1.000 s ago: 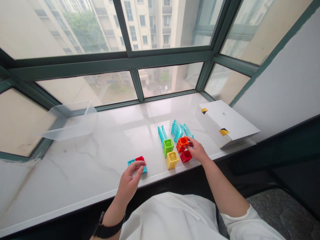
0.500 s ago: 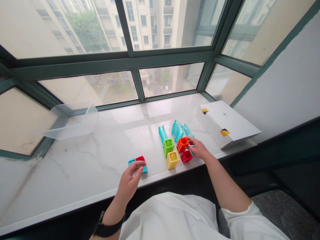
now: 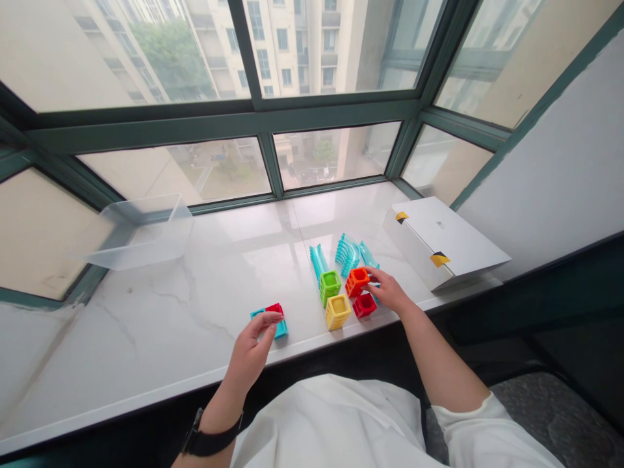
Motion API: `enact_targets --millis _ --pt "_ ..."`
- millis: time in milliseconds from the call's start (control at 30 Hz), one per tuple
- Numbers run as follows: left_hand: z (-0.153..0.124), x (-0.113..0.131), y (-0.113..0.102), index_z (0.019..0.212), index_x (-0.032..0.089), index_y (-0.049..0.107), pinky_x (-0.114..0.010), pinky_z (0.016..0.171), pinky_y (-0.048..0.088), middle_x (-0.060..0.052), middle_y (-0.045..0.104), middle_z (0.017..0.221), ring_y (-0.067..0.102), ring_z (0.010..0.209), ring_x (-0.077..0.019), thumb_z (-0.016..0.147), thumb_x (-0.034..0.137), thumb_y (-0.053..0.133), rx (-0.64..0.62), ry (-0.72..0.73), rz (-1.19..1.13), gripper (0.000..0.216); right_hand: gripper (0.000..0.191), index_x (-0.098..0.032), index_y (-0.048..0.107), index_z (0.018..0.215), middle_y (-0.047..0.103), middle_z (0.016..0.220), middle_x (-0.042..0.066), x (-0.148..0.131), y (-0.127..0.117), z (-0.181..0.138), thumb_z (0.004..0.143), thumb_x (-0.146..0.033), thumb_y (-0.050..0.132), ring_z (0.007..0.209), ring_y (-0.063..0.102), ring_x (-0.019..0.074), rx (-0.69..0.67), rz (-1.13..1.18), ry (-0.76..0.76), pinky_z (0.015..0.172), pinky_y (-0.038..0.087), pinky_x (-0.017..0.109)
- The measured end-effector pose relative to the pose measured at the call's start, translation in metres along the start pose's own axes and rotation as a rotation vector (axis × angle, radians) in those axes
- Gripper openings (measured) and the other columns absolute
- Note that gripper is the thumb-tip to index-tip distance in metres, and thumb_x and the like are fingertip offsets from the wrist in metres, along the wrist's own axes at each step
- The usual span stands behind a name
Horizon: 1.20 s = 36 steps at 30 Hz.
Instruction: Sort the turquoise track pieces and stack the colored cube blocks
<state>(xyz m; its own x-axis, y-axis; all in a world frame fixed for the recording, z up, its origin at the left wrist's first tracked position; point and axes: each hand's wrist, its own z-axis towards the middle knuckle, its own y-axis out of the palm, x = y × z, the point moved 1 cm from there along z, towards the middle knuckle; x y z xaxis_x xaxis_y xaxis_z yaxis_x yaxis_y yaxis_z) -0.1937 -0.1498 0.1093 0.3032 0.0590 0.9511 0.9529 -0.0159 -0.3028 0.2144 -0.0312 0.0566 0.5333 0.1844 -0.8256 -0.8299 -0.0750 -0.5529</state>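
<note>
My left hand (image 3: pixel 251 348) curls over a joined pair of small square blocks, one blue and one red (image 3: pixel 270 320), on the white marble sill (image 3: pixel 160 318). My right hand (image 3: pixel 390 291) has its fingertips against the right side of an orange hollow block (image 3: pixel 357 281), touching a small teal piece (image 3: pixel 374 280) partly hidden behind them. A red hollow block (image 3: pixel 364 305) lies just below those fingers. To the left stand a green hollow block (image 3: pixel 330 287) and a yellow one (image 3: pixel 337 312). Teal curved track pieces (image 3: pixel 348 255) lie behind them.
A clear plastic bin (image 3: pixel 143 233) stands at the far left of the sill, against the dark green window frame (image 3: pixel 219 123). A white cardboard box (image 3: pixel 442 242) with yellow tape lies at the right end. The sill's front edge runs close to my body.
The view has drifted slightly. My left fingers have shifted a little on the blue and red blocks, while my right hand stays at the orange block.
</note>
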Motion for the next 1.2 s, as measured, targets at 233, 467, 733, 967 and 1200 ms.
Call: enact_targets --millis 233,467,733,967,1200 --pt "0.003 0.0 -0.004 0.114 0.023 0.072 -0.044 0.106 0.054 -0.01 0.077 0.12 0.072 0.115 -0.0276 0.098 0.052 0.061 0.035 -0.006 0.008 0.035 0.048 -0.031 0.066 0.137 0.072 0.133 0.006 -0.006 -0.002 -0.001 0.089 -0.03 0.071 0.108 0.074 0.0252 -0.002 -0.011 0.01 0.097 0.061 0.044" --pt "0.006 -0.004 -0.014 0.118 0.023 0.071 -0.044 0.108 0.052 -0.01 0.076 0.123 0.07 0.118 -0.0273 0.097 0.051 0.062 0.097 -0.028 0.001 0.036 0.047 -0.031 0.066 0.136 0.072 0.134 0.006 -0.007 -0.005 0.0 0.089 -0.032 0.07 0.11 0.074 0.0261 -0.03 -0.019 0.011 0.098 0.061 0.044" --pt "0.011 -0.005 -0.021 0.115 0.022 0.072 -0.044 0.107 0.052 -0.008 0.079 0.106 0.072 0.108 -0.0258 0.098 0.05 0.059 0.171 -0.03 -0.054 0.035 0.05 -0.03 0.066 0.137 0.073 0.133 0.006 -0.002 -0.005 0.001 0.087 -0.03 0.072 0.109 0.074 0.0254 -0.02 -0.054 0.043 0.1 0.06 0.046" --pt "0.01 -0.01 -0.024 0.114 0.022 0.071 -0.043 0.1 0.054 -0.009 0.079 0.105 0.074 0.105 -0.0269 0.094 0.057 0.067 0.146 -0.076 -0.047 0.041 0.049 -0.03 0.066 0.135 0.072 0.132 0.006 -0.004 -0.005 0.0 0.087 -0.031 0.071 0.108 0.073 0.0251 -0.007 -0.058 0.032 0.098 0.061 0.045" --pt "0.008 -0.018 -0.034 0.114 0.022 0.072 -0.04 0.095 0.056 -0.007 0.079 0.102 0.074 0.102 -0.0266 0.094 0.06 0.065 0.175 -0.075 -0.008 0.043 0.06 -0.028 0.06 0.144 0.069 0.136 0.01 -0.012 -0.009 -0.008 0.086 -0.035 0.073 0.114 0.072 0.0268 0.017 -0.04 0.041 0.098 0.063 0.047"
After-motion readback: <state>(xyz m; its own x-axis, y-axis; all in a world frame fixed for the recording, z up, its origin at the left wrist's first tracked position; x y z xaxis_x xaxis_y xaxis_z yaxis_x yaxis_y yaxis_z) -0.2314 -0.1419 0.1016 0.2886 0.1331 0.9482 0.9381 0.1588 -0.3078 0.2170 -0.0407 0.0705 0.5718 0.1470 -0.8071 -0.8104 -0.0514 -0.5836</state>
